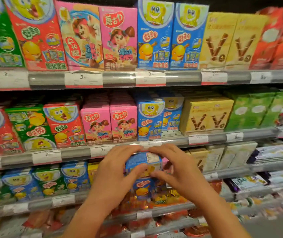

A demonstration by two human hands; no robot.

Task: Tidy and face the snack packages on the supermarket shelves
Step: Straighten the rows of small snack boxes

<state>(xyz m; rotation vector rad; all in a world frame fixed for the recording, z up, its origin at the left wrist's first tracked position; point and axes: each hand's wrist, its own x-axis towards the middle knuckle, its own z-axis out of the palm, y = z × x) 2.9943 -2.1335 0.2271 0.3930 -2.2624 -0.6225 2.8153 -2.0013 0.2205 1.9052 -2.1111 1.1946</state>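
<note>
Both my hands hold one blue snack box with a yellow cartoon face, in front of the shelves at centre. My left hand grips its left side, fingers curled over the top and thumb on the front. My right hand grips the right side in the same way. The box hangs just below the middle shelf's rail. Directly above it a matching blue box stands at the shelf front, and another blue box sits set back to its right.
Pink boxes stand left of the blue ones, yellow boxes and green boxes to the right. A green box on the middle shelf stands upside down and tilted. The top shelf is packed with upright boxes. Lower shelves hold more boxes and bags.
</note>
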